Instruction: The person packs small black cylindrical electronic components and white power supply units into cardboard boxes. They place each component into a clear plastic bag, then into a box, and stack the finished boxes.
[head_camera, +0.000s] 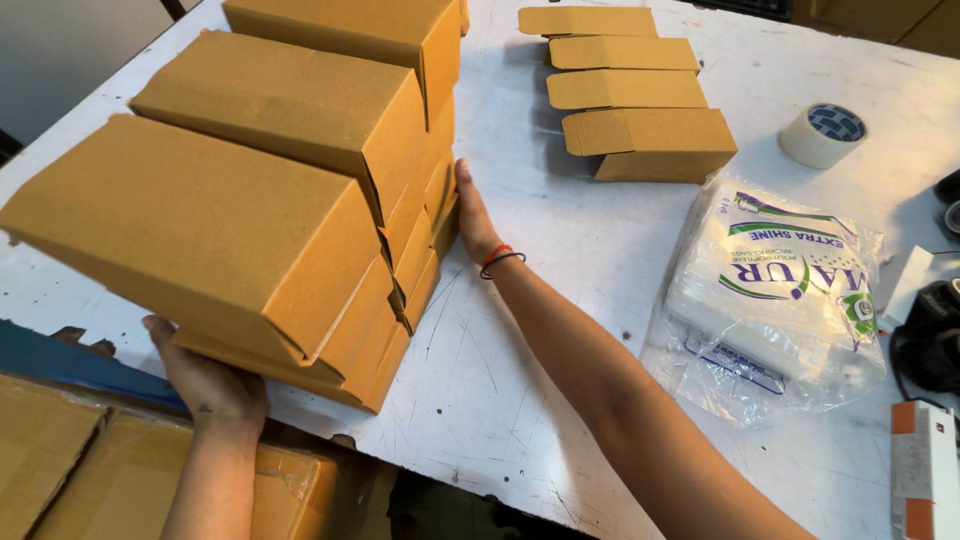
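The left hand (212, 385) props the near end of the box stack (250, 190) at the counter (500, 380) edge, grip flat beneath. The right hand (473, 215) presses its far side, fingers straight. Tilted stacks, three columns, could slide off. Four flat boxes (630, 95), one tape roll (822, 134), one bag (775, 290).

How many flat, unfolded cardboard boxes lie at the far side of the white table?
4. The flat boxes lie in one overlapping row at the far side of the table, from the far edge toward the plastic bag. More may be hidden underneath.
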